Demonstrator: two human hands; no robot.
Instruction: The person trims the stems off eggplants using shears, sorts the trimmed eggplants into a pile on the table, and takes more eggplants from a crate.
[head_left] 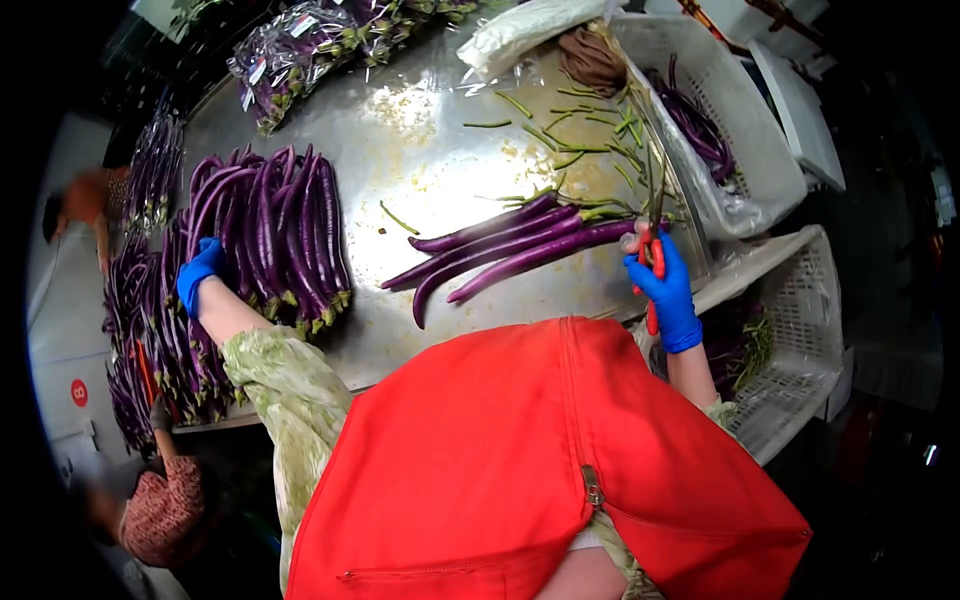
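Eggplants [265, 225] lie piled on the metal table [372, 195], a few apart from the rest. The left hand [203, 272] touches the pile, whether pinching I cannot tell; the right hand [668, 296] wraps its fingers around scissors [657, 259].

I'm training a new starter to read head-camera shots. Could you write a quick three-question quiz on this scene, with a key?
1. Short answer: what does the gloved right hand hold?
2. True or false: the left hand is at the white crates.
3. Fill in the blank: the scattered green stem pieces lie on a ____ table.

Key:
1. Red-handled scissors.
2. False: it is at the piled long purple eggplants.
3. Metal.
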